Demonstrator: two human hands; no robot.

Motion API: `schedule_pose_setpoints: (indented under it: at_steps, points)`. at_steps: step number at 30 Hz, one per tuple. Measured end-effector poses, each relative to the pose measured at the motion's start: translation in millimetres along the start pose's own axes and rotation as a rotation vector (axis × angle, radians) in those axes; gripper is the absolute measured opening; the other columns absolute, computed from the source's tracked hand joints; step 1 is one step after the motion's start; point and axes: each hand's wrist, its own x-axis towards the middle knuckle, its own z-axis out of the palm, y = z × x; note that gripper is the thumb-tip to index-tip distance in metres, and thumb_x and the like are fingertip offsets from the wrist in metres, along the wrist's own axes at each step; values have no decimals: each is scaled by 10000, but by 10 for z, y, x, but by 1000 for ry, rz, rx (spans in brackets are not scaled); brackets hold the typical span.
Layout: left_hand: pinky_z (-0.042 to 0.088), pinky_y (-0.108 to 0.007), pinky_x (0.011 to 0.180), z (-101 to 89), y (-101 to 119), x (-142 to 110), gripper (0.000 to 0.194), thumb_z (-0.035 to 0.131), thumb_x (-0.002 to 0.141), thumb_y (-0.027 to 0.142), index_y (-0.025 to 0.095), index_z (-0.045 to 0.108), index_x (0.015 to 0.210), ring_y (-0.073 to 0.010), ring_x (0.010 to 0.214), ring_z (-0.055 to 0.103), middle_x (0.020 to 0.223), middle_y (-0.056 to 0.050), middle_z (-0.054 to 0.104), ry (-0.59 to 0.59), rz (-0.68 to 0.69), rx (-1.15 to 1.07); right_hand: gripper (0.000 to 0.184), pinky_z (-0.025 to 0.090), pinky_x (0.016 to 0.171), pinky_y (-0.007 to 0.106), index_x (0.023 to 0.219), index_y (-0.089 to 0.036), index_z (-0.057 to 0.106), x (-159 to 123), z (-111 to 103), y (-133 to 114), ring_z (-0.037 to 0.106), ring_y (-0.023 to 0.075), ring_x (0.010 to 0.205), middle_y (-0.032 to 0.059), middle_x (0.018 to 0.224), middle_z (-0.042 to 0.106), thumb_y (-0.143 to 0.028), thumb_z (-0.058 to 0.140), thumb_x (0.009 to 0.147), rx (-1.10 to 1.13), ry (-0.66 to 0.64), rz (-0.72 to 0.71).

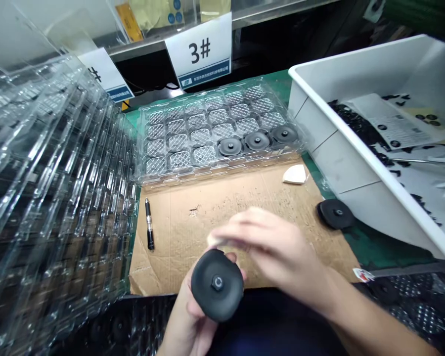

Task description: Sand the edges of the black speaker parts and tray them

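My left hand [198, 301] grips a black rounded-square plastic part [222, 299] from below and behind, its dished face with a small round hub turned up toward me. Just above its far edge is my right hand [267, 242], smeared by motion, with the fingers drawn together. Something pale shows at those fingertips, too blurred to name; whether it touches the part I cannot tell. Under both hands lies a cardboard sheet [237, 198]. Beyond it, a clear plastic tray [203, 170] carries several similar black parts [257, 140] in its front row, toward the right.
Stacked clear trays [59, 188] rise at the left. A pen [149, 225] and a white wedge-shaped piece [294, 174] lie on the cardboard. More black parts [335, 213] sit at its right edge, against a white bin [359, 153] holding small black pieces and papers.
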Motion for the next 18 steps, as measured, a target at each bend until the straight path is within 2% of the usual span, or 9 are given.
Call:
schedule_pose_setpoints:
  at_steps: [2,4,7,10,15,18]
  points:
    - [510,-261,828,7,25,-9,557,764,545,419,307,650,1079,-236,995,643,1116,-15,694,-12,22,-58,225,484,687,238,967,-202,649,-95,4,198,611,132,806,32,894,676,-100,472,874,-85,45,243]
    - [515,-267,846,1,45,-17,516,734,598,402,311,640,1097,-239,1023,632,1138,-14,685,-21,27,-111,222,501,694,265,1000,-205,639,-265,76,363,618,151,818,48,918,668,-130,468,881,-150,-3,370]
    - [518,-267,859,-25,67,-6,489,711,628,392,318,632,1104,-241,1060,612,1164,0,671,-12,9,-158,260,510,773,331,1053,-215,618,-568,272,515,607,176,889,52,958,661,-121,452,876,-172,-91,379]
    - [521,-247,850,-48,79,25,470,694,652,381,333,621,1113,-234,1092,592,1185,17,659,1,3,-165,295,517,778,342,1064,-237,615,-775,443,575,606,179,898,51,972,643,-106,444,863,-169,-100,384]
    - [521,-248,844,-43,73,52,437,642,719,362,391,577,1150,-242,1126,566,1221,8,636,-8,41,-149,315,519,775,342,1209,-189,507,-830,522,590,620,186,899,92,1017,637,-180,414,908,-177,-37,457]
    - [508,-267,877,-29,62,43,413,637,734,338,373,588,1142,-248,1139,554,1227,0,632,-8,70,-149,240,519,761,316,1103,-192,571,-792,485,601,630,179,872,73,991,662,-203,447,898,-148,-45,463]
